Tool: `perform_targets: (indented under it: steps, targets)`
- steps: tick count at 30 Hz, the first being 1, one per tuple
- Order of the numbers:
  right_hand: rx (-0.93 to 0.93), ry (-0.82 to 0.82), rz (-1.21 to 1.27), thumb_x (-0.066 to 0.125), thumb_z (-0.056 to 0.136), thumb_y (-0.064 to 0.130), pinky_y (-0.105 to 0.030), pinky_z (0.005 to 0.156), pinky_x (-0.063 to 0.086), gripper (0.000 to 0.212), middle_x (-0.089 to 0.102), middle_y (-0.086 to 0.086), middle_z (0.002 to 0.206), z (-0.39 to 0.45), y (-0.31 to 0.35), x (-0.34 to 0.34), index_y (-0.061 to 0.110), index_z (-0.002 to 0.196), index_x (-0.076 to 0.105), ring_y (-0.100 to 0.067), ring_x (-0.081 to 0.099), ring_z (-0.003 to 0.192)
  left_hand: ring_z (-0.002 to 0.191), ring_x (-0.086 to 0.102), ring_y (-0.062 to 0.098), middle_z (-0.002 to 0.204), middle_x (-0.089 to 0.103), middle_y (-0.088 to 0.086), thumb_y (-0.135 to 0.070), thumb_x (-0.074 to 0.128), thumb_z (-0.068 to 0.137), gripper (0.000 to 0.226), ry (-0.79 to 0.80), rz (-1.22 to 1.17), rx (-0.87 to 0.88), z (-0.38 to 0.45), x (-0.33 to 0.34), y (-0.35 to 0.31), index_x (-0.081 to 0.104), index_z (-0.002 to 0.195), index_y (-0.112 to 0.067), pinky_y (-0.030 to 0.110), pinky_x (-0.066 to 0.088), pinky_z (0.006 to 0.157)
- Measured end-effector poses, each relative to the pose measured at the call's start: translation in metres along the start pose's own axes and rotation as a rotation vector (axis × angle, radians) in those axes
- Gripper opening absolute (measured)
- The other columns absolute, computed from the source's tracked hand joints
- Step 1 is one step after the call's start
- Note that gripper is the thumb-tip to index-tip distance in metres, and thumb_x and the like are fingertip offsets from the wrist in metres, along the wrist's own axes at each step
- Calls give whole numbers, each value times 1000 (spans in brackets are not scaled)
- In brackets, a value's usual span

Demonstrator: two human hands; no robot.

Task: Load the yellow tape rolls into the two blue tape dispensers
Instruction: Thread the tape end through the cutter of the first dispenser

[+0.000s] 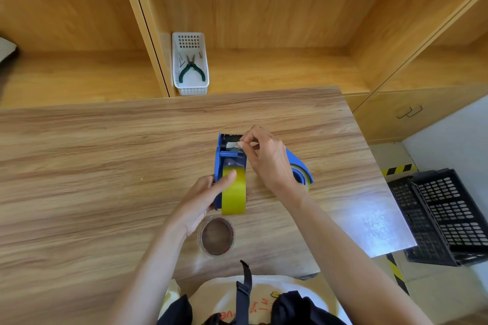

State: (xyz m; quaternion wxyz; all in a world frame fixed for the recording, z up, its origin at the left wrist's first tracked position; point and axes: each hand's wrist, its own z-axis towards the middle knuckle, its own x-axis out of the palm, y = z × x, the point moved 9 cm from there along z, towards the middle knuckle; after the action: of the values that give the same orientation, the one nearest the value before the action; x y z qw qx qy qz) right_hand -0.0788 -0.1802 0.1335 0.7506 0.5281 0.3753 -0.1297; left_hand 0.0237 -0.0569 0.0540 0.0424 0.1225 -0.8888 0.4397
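In the middle of the frame, on the wooden table (105, 155), stands a blue tape dispenser (220, 161) with a yellow tape roll (234, 194) seated in it, the roll reaching out toward the lower edge of the dispenser. The left hand (203, 199) grips the dispenser from its left side, with the thumb lying on the yellow roll. The right hand (266, 157) pinches the pale free end of the tape (233, 144) between thumb and forefinger, close to the toothed cutter at the upper end of the dispenser. Just right of it, partly hidden behind the right wrist, lies the second blue dispenser (299, 169), on its side, with a roll already in it. Below the hands a round clear container (217, 236) with brown content rests on the table. In the upper middle, a white basket (190, 87) on the shelf holds green-handled pliers (192, 68). At the lower right, black crates (446, 216) sit on the floor. Orange writing on the person's shirt at the bottom cannot be read.
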Motion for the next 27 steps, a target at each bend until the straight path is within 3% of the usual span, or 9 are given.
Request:
perform_targets:
  steps: [2,3,5,8,10,16,20,24,27]
  targets:
    - [-11,-11,-19,62,93,21,-41,70,56,15,65,10,89,-1,3,-1,17,82,54,-12,64,78,92,63,34,96,64,16,-84,68,62,70,-61,44,7,7,-4,4,58,96,-24,55,48,103]
    - [-17,-16,-32,62,93,21,-43,67,56,15,65,11,89,-1,3,-1,18,82,54,-12,64,77,84,60,30,94,62,9,-84,68,63,68,-75,49,33,4,-2,-1,59,93,-23,52,50,95]
    - [-13,-20,-55,61,94,20,-46,65,55,15,64,10,87,-1,1,0,18,82,53,-15,64,75,79,65,29,94,70,8,-71,68,76,70,-65,43,70,-1,6,-10,66,95,-3,44,50,80]
    - [15,-21,-74,60,93,19,-46,65,54,15,63,10,86,-1,-2,-1,19,81,51,-17,63,76,95,75,30,99,79,14,-44,65,91,46,36,26,83,-6,16,-13,69,111,-3,48,52,94]
    - [23,-20,-80,60,93,21,-46,66,53,16,63,9,85,0,-3,-2,19,81,51,-17,63,77,106,71,33,108,77,17,-50,73,84,58,51,13,69,-6,13,-11,66,118,-4,52,49,105]
    - [56,-18,-98,61,92,15,-45,63,52,15,65,4,79,3,-7,-1,17,81,50,-20,63,73,114,69,27,116,75,13,-18,61,95,31,186,31,81,-6,18,-5,64,122,-3,36,58,91]
    - [85,-18,-97,62,93,19,-45,66,53,14,67,3,77,3,-9,-4,15,83,52,-22,64,73,115,68,24,120,73,11,-7,63,93,33,250,73,88,-10,21,-6,62,125,-4,33,58,91]
    - [73,-8,-98,61,94,33,-42,67,53,18,69,3,76,3,-5,-8,18,86,54,-21,65,71,109,71,25,112,77,10,-31,77,85,44,195,43,69,-12,21,-8,65,120,-7,50,52,102]
    - [36,-34,-128,59,95,36,-38,62,52,20,68,3,72,2,1,-13,18,88,53,-21,65,68,101,74,16,101,80,3,-57,65,86,51,105,10,10,-10,18,-7,65,112,-14,43,51,100]
